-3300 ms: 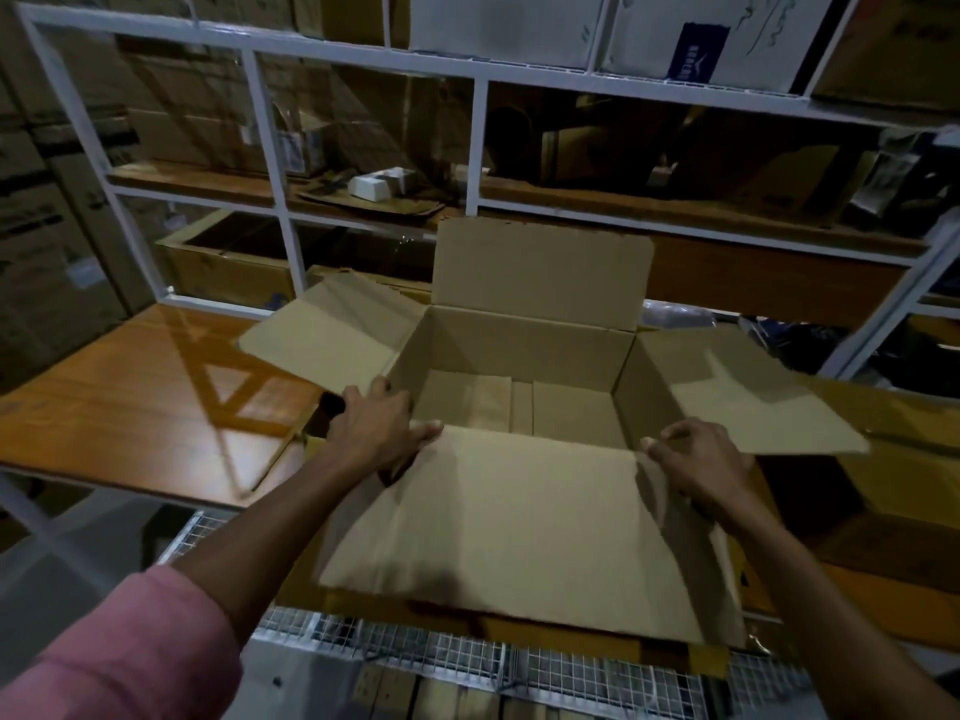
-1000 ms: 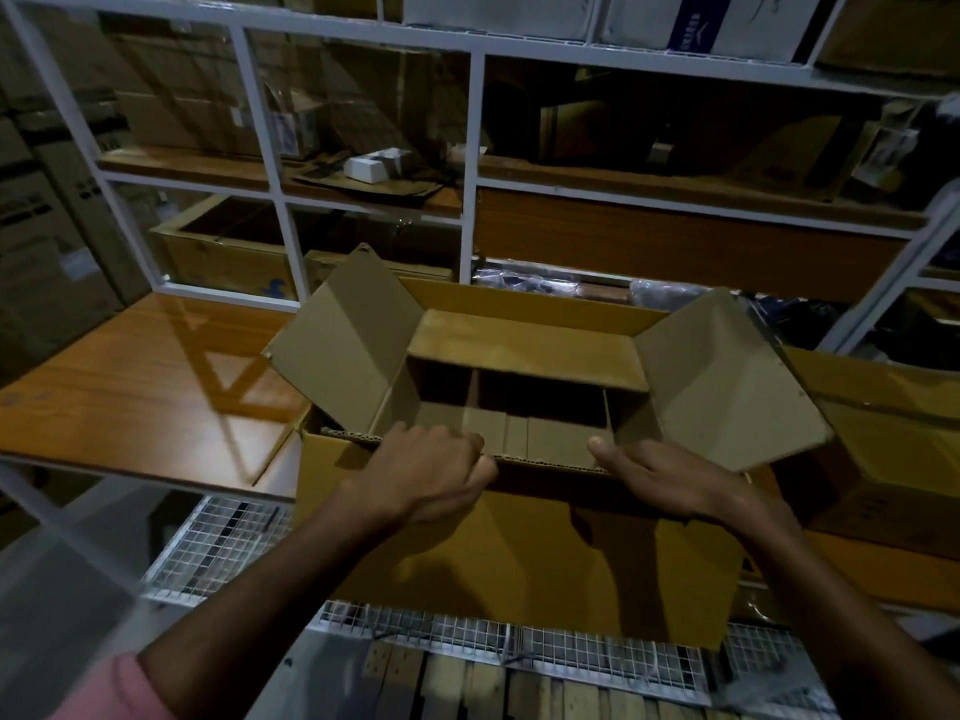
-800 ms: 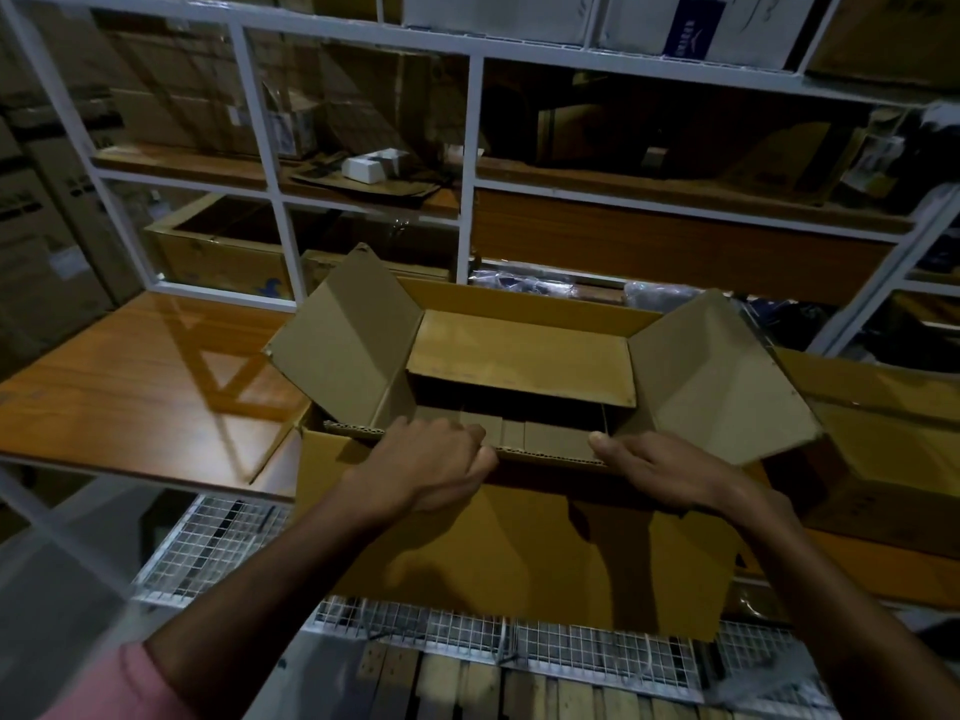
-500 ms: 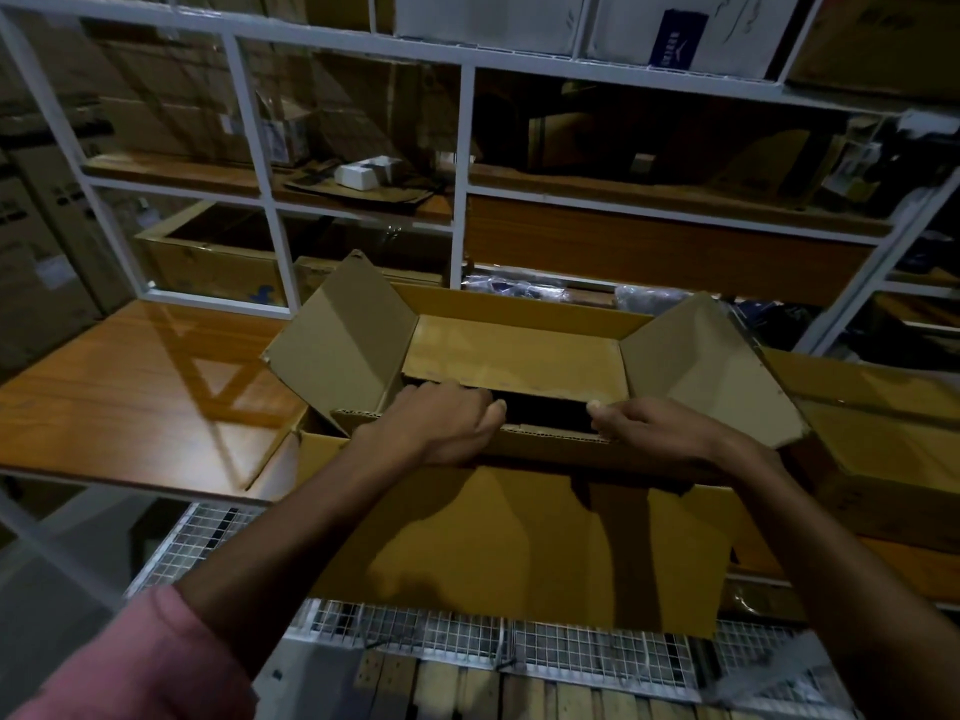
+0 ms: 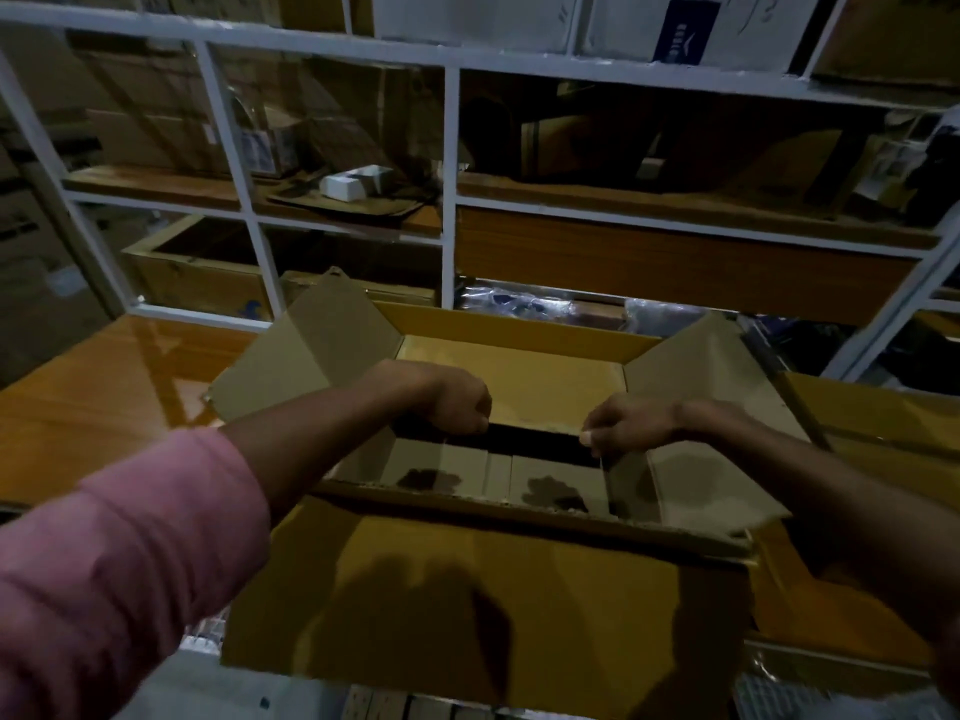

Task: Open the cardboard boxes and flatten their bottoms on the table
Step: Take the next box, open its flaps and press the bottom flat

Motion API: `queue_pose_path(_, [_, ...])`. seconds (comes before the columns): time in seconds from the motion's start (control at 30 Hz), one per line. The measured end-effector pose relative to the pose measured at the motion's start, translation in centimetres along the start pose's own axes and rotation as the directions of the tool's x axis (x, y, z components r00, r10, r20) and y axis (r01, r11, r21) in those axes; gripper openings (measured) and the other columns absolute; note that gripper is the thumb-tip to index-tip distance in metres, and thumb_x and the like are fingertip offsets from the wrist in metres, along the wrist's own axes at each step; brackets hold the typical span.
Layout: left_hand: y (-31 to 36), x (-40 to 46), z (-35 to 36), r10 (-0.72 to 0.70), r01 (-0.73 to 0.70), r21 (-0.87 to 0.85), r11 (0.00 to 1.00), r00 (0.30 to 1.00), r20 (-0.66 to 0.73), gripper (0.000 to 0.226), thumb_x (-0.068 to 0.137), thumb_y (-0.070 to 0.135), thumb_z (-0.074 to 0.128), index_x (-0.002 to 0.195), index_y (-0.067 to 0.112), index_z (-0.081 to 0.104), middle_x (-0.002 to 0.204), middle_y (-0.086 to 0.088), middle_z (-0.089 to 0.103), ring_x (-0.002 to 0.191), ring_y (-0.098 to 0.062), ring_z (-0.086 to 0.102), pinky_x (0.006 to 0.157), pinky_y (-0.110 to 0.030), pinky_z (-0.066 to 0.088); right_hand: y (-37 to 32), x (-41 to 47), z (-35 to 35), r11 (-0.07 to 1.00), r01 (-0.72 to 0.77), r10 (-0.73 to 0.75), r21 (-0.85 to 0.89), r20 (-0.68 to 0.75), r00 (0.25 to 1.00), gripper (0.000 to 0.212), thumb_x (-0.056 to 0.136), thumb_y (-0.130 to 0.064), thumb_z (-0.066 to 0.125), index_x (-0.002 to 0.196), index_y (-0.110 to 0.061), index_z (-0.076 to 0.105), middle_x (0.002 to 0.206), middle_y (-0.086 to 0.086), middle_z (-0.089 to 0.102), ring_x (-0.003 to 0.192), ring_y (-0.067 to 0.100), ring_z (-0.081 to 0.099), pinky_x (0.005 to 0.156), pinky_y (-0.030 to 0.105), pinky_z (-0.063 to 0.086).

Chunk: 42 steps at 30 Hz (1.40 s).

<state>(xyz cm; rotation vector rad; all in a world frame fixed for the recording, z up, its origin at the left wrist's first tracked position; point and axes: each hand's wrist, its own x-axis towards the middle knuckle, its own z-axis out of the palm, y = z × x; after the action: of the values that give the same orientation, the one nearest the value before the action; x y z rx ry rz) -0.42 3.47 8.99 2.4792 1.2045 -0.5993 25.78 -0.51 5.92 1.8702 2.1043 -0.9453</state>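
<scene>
The cardboard box [image 5: 467,605] sits at the near edge of the wooden table [image 5: 104,397], overhanging it toward the person, its side flaps splayed out left and right. Both hands reach inside — the left hand [image 5: 452,400] curled into a fist on the edge of the far flap [image 5: 519,376], the right hand [image 5: 631,426] pinching that same edge. A pink sleeve [image 5: 114,579] covers the left upper arm. White-framed shelving [image 5: 449,189] rises behind.

Both hands [image 5: 457,402] have moved forward onto the far flap [image 5: 514,376], near flap [image 5: 493,475] released.
</scene>
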Motion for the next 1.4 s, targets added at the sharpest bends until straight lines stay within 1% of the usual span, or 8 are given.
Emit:
queue_pose_path(0.13, [0.0,6.3,0.6,-0.095,0.086,0.059,0.995,0.982,0.161,0.032,0.106,0.029,0.045,0.118,0.007,0.064,0.109,-0.010,0.065,0.082,-0.024,0.056,0.069,-0.034,0.043,1.9,6.7,1.5,0.992,0.034,-0.004,-0.118,0.247,0.969,0.025,0.102,-0.039,0.052,0.120,-0.025,0.063,0.114,-0.005,0.066,0.106,0.017,0.064,0.097,0.043,0.055])
queue_pose_path(0.27, [0.6,11.8,3.2,-0.135,0.123,0.056,0.991,0.913,0.384,0.030,0.108,0.027,0.044,0.098,0.006,0.064,0.083,-0.008,0.057,0.071,-0.023,0.054,0.072,-0.040,0.048,2.1,11.5,4.6,0.968,0.108,-0.011,-0.226,0.393,0.919,0.061,0.101,-0.048,0.050,0.153,-0.020,0.038,0.153,0.000,0.043,0.137,0.026,0.044,0.108,0.035,0.039])
queue_pose_path(0.4, [0.4,15.0,5.1,-0.153,0.110,0.112,0.988,0.833,0.531,0.038,0.109,0.030,0.043,0.077,0.012,0.054,0.077,-0.009,0.048,0.062,-0.023,0.045,0.073,-0.039,0.041,3.7,14.1,6.5,0.967,0.040,0.029,-0.253,0.263,0.964,0.084,0.102,-0.048,0.048,0.161,-0.016,-0.003,0.168,0.014,-0.001,0.152,0.043,0.010,0.121,0.052,0.020])
queue_pose_path(0.5, [0.0,16.2,4.0,-0.194,0.167,0.103,0.981,0.907,0.373,0.035,0.108,0.035,0.043,0.091,0.009,0.058,0.090,-0.008,0.056,0.070,-0.020,0.051,0.061,-0.027,0.039,4.1,13.4,4.9,0.948,0.105,-0.109,-0.301,0.005,0.994,0.093,0.098,-0.050,0.053,0.159,-0.031,-0.015,0.168,0.006,-0.011,0.153,0.040,0.000,0.120,0.061,0.013])
queue_pose_path(0.6, [-1.2,17.1,2.8,-0.268,0.274,0.051,0.961,0.959,-0.093,0.047,0.101,0.044,0.048,0.138,0.014,0.046,0.138,-0.013,0.050,0.124,-0.032,0.050,0.094,-0.044,0.046,4.6,13.4,2.3,0.916,0.104,-0.246,-0.386,-0.338,0.908,0.088,0.096,-0.047,0.054,0.160,-0.032,-0.005,0.167,0.008,-0.004,0.152,0.039,0.006,0.119,0.063,0.016])
queue_pose_path(0.73, [-3.6,19.5,1.3,-0.194,0.243,0.008,0.970,0.793,-0.578,0.074,0.099,0.043,0.049,0.157,0.016,0.012,0.165,-0.015,0.007,0.153,-0.040,0.004,0.121,-0.061,0.019,5.7,15.8,-2.0,0.914,-0.007,-0.264,-0.405,-0.608,0.749,0.085,0.096,-0.046,0.051,0.161,-0.028,-0.002,0.168,0.009,-0.014,0.154,0.036,-0.011,0.120,0.066,0.007])
queue_pose_path(0.87, [-5.3,23.0,-0.4,-0.267,0.232,-0.134,0.964,0.865,-0.424,0.097,0.098,0.044,0.051,0.156,0.022,-0.024,0.162,-0.004,-0.035,0.149,-0.033,-0.030,0.119,-0.062,-0.007,5.9,19.2,-5.7,0.925,-0.111,-0.160,-0.362,-0.638,0.754,0.082,0.098,-0.053,0.045,0.161,-0.026,0.000,0.167,0.004,-0.022,0.152,0.032,-0.024,0.120,0.063,-0.008])
queue_pose_path(1.4, [-8.6,28.2,0.4,-0.270,0.242,-0.124,0.962,0.910,-0.315,0.111,0.091,0.046,0.063,0.156,0.026,-0.024,0.158,0.004,-0.043,0.149,-0.031,-0.031,0.118,-0.068,-0.004,7.9,24.7,-9.0,0.936,-0.111,-0.111,-0.333,-0.582,0.806,0.082,0.096,-0.055,0.053,0.159,-0.017,0.016,0.169,0.002,-0.006,0.154,0.039,-0.005,0.118,0.069,0.009])
